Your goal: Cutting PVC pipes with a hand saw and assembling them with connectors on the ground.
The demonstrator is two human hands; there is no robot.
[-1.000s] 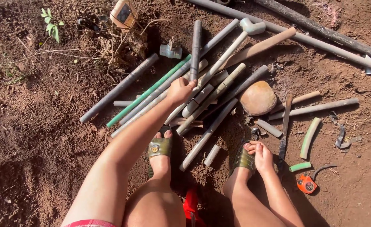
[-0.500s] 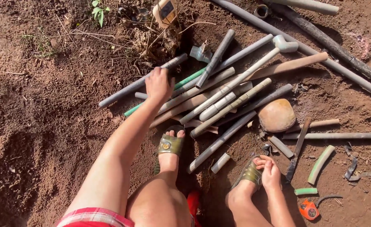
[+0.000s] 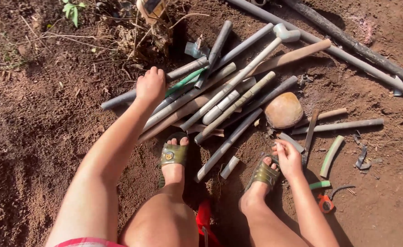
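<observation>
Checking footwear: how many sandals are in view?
2: left sandal beside the pipe pile; right sandal by the right hand.

free: bare soil [image 3: 37,137] left | blocked: pipe pile [image 3: 220,100], stone [image 3: 283,110] ahead

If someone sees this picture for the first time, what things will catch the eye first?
First, the heap of grey pipes lying fanned out on the red soil, at the centre. The left hand rests on the heap's left end, while the right hand touches a short pipe piece beside the right foot. A round brown stone sits right of the heap.
</observation>
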